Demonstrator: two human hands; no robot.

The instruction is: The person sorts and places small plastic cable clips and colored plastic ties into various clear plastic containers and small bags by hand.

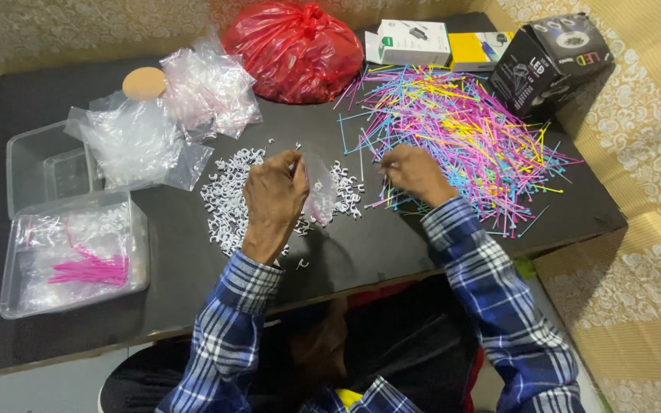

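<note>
My left hand (273, 195) holds a small clear plastic bag (320, 195) upright over a scatter of small white clips (227, 191) on the black table (376, 245). My right hand (415, 174) rests at the near edge of a big heap of thin coloured cable ties (468, 130), fingers pinched on the ties there; whether it grips any is hard to tell. Both arms wear blue checked sleeves.
Piles of clear plastic bags (143, 141) lie at the back left. Two clear plastic boxes (74, 248) at the left hold bags and pink ties. A red bag (296, 50), white and yellow boxes (415, 42) and a black carton (552, 61) line the far edge.
</note>
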